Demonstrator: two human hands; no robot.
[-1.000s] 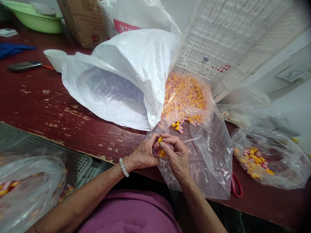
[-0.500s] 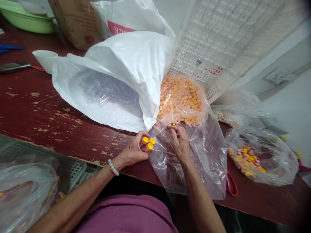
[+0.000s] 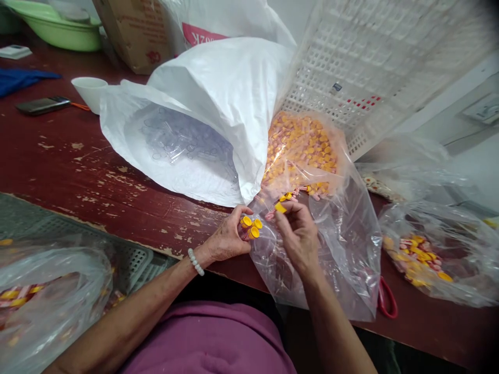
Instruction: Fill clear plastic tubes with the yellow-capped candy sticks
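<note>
My left hand (image 3: 228,236) is closed around a small bunch of tubes with yellow caps (image 3: 253,232); three caps show, and the tube bodies are mostly hidden by the fingers. Between the thumb and fingers of my right hand (image 3: 300,228) is one piece with a yellow cap (image 3: 279,208) and a pinkish stem pointing left. Just beyond that hand, a few loose capped pieces (image 3: 288,196) lie at the mouth of a clear plastic bag (image 3: 343,249). Inside the bag is a heap of yellow and pink capped pieces (image 3: 304,150).
A white sack (image 3: 128,150) lies open at left, with clear tubes (image 3: 175,143) inside. Behind the bag leans a white perforated crate (image 3: 335,62). Red-handled scissors (image 3: 388,298) and another bag (image 3: 468,259) are at right. A white cup (image 3: 89,93) and phone (image 3: 42,105) stand left.
My right hand has drawn back slightly from the loose pieces, now pinching a yellow-capped one. My left hand keeps its bunch of tubes. The whole view has shifted a little.
</note>
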